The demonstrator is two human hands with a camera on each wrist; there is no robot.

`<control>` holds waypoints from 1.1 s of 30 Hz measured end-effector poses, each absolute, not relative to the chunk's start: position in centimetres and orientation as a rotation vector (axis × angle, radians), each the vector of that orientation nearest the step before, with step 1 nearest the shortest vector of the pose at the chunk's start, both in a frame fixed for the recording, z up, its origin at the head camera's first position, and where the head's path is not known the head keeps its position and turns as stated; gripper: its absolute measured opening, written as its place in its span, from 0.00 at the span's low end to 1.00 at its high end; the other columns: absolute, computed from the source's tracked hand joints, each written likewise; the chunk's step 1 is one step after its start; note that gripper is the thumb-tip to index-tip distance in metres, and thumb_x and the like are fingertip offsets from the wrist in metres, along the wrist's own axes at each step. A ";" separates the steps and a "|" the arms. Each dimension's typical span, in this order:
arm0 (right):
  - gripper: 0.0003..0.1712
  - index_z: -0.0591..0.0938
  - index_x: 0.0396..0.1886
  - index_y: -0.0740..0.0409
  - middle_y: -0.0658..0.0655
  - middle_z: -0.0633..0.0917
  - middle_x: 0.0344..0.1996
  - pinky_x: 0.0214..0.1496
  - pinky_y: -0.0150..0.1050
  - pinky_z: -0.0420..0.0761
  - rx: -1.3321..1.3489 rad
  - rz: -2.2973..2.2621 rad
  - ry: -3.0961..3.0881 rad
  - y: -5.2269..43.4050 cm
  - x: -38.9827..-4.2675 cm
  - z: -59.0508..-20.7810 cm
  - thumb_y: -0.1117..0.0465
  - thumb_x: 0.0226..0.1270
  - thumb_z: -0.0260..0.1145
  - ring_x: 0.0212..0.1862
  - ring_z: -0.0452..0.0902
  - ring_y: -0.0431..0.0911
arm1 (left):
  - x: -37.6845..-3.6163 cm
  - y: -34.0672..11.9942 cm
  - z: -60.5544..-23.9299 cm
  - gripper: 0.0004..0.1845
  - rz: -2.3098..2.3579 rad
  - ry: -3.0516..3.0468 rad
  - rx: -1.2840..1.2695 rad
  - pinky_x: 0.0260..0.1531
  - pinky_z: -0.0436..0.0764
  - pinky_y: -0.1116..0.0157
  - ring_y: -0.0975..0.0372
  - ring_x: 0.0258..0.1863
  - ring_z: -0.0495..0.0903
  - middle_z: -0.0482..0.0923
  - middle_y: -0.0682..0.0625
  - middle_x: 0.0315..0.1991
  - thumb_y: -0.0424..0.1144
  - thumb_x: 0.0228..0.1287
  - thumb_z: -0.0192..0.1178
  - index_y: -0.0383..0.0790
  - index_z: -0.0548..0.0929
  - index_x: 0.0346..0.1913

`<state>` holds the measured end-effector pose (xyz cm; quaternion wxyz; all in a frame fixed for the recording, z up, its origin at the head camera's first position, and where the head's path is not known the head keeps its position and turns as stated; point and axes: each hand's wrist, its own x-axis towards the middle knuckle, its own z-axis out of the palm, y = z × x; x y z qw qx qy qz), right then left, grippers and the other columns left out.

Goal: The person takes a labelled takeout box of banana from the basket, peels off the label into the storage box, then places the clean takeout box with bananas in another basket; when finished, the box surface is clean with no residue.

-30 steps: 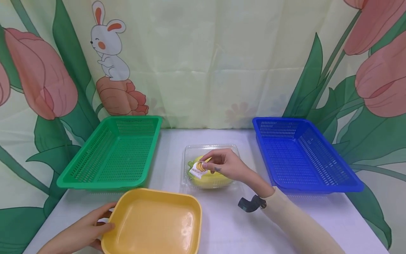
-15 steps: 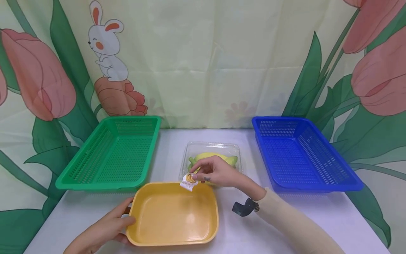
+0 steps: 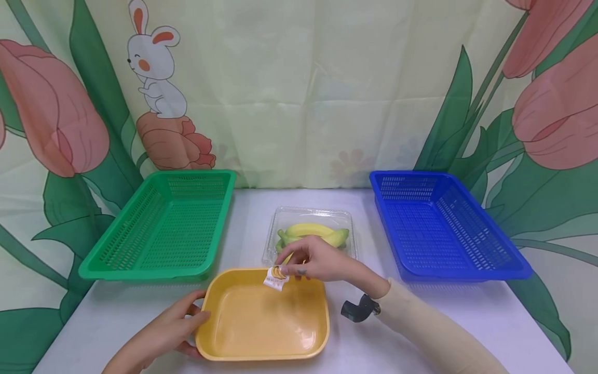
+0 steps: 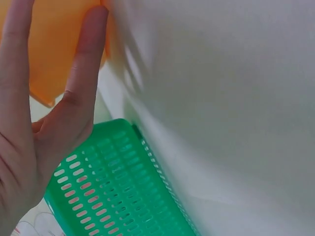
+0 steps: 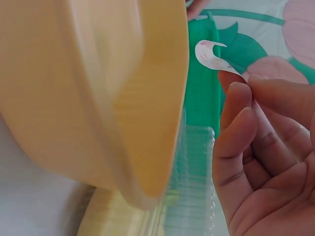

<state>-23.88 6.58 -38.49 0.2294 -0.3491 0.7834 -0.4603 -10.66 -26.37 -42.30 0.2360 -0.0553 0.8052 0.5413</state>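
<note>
head view: yellow tray [image 3: 261,332] slid rightward under pinched sticker [image 3: 275,276].

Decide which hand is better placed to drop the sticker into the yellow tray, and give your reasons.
The right hand. It already pinches the sticker just over the far rim of the yellow tray, so it probably only needs to let go. The left hand is occupied, resting on the tray's left edge.
</note>
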 end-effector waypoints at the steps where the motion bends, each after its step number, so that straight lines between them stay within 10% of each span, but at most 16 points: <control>1: 0.09 0.91 0.48 0.55 0.65 0.92 0.31 0.23 0.30 0.74 -0.949 -1.256 2.153 6.5 -23.8 -38.6 0.66 0.71 0.73 0.30 0.82 0.65 | -10.7 -26.4 -42.3 0.36 1.491 2.204 -0.138 0.33 0.93 0.52 0.54 0.37 0.87 0.75 0.37 0.50 0.39 0.80 0.56 0.29 0.54 0.81; 6: 0.07 0.91 0.45 0.53 0.68 0.91 0.31 0.21 0.29 0.71 -0.933 -1.189 2.132 6.1 -23.3 -39.2 0.65 0.71 0.73 0.27 0.80 0.65 | -10.8 -26.6 -42.4 0.34 1.488 2.196 -0.096 0.34 0.93 0.52 0.54 0.38 0.86 0.75 0.35 0.53 0.40 0.81 0.56 0.29 0.58 0.80; 15: 0.06 0.91 0.46 0.54 0.66 0.91 0.30 0.22 0.25 0.71 -1.067 -1.030 2.103 5.6 -22.6 -40.4 0.65 0.71 0.73 0.20 0.72 0.33 | -10.9 -26.5 -42.4 0.32 1.466 2.191 -0.092 0.34 0.93 0.53 0.54 0.37 0.87 0.73 0.34 0.53 0.40 0.82 0.54 0.28 0.59 0.79; 22: 0.06 0.92 0.44 0.52 0.46 0.92 0.30 0.30 0.22 0.76 -1.180 -0.875 2.114 5.0 -22.3 -41.4 0.66 0.72 0.72 0.25 0.76 0.28 | -10.9 -26.6 -42.3 0.32 1.470 2.176 -0.065 0.33 0.93 0.53 0.53 0.36 0.87 0.72 0.33 0.54 0.40 0.83 0.53 0.27 0.58 0.79; 33: 0.06 0.92 0.44 0.48 0.42 0.91 0.31 0.35 0.21 0.79 -1.250 -0.702 2.197 4.6 -21.6 -42.1 0.62 0.72 0.73 0.28 0.77 0.26 | -11.0 -26.9 -42.4 0.34 1.427 2.184 -0.046 0.37 0.92 0.53 0.55 0.41 0.85 0.74 0.36 0.54 0.43 0.84 0.52 0.26 0.57 0.80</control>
